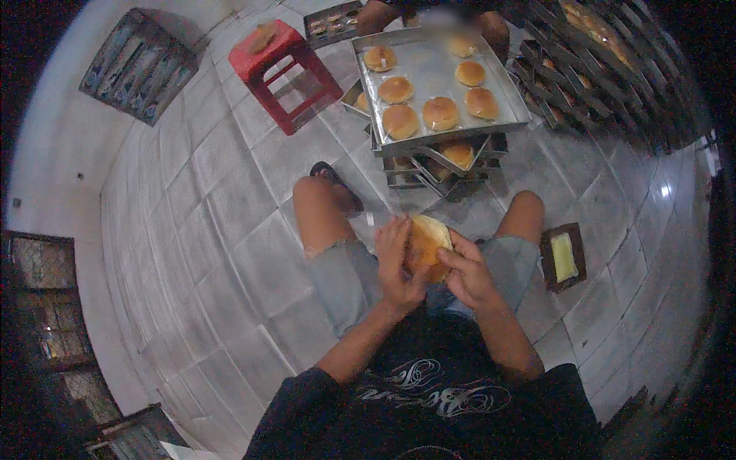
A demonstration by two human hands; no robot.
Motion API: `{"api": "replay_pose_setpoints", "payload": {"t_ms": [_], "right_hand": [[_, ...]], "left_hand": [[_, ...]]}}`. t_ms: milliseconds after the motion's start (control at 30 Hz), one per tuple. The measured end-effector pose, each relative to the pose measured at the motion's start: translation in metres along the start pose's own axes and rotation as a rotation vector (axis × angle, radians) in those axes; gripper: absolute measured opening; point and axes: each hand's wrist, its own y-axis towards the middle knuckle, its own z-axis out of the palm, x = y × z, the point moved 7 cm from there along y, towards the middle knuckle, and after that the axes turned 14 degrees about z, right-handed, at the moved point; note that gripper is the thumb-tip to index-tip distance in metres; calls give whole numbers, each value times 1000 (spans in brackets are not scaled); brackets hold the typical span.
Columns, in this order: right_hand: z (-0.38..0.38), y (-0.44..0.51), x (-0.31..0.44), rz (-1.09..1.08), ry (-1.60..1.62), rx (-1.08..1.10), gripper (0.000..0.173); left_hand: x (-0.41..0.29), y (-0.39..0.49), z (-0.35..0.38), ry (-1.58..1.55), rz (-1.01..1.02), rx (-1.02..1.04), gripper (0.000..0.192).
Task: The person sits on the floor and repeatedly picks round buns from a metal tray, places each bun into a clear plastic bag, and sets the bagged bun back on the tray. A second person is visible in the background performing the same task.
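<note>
Between my two hands, above my lap, is a round golden-brown bread bun (426, 247). My left hand (399, 264) lies along the bun's left side with its fingers stretched over the edge. On the opposite side my right hand (467, 267) grips the bun, thumb on its face and fingers behind. Beyond my knees a metal baking tray (448, 135) holds several similar buns (440, 113), some in clear wrapping. It rests on a stack of other metal trays (405, 178) set at differing angles, with buns showing inside.
A red plastic stool (287, 69) stands at the upper left, near a dark crate (141, 66). By my right knee, a pale yellow block (564, 257) lies on a brown base. Another person's arms (376, 17) are behind the tray. Stacked bread trays (598, 69) fill the upper right.
</note>
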Motion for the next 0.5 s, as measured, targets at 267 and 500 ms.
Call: {"api": "replay_pose_setpoints", "payload": {"t_ms": [267, 500], "right_hand": [[8, 4, -12, 6, -538, 2, 52], [21, -9, 6, -458, -641, -166, 45]], "left_hand": [[2, 17, 2, 69, 3, 214, 34], [-40, 23, 13, -74, 265, 385, 38]]}}
